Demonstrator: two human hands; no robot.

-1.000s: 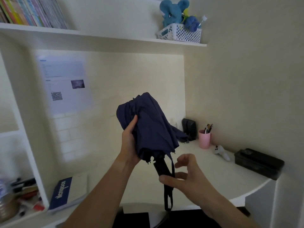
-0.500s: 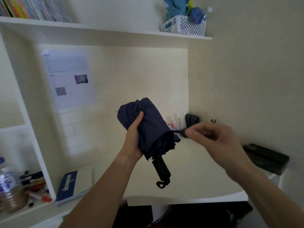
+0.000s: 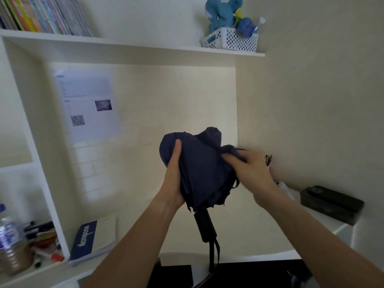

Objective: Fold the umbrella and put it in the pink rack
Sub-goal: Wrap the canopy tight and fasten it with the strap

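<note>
A collapsed navy umbrella (image 3: 199, 169) is held upright in mid-air over the white desk (image 3: 245, 235), its black handle (image 3: 204, 227) and wrist loop hanging down. My left hand (image 3: 173, 175) grips the bunched canopy from the left side. My right hand (image 3: 249, 169) is closed on a fold or strap of the fabric at the canopy's right side. A pink holder is almost hidden behind my right hand; only its pens (image 3: 268, 159) and a sliver of pink show. No pink rack is clearly visible.
A black case (image 3: 330, 202) lies at the desk's right end by the wall. A blue-and-white notebook (image 3: 91, 238) leans at the desk's left. The left cubby holds a water bottle (image 3: 10, 235) and markers. Books and a white basket (image 3: 230, 41) with a plush sit on the upper shelf.
My right hand left the handle, pulled a strap out to the right, then came back against the canopy's right side. The umbrella has moved right and now covers the pink holder.
</note>
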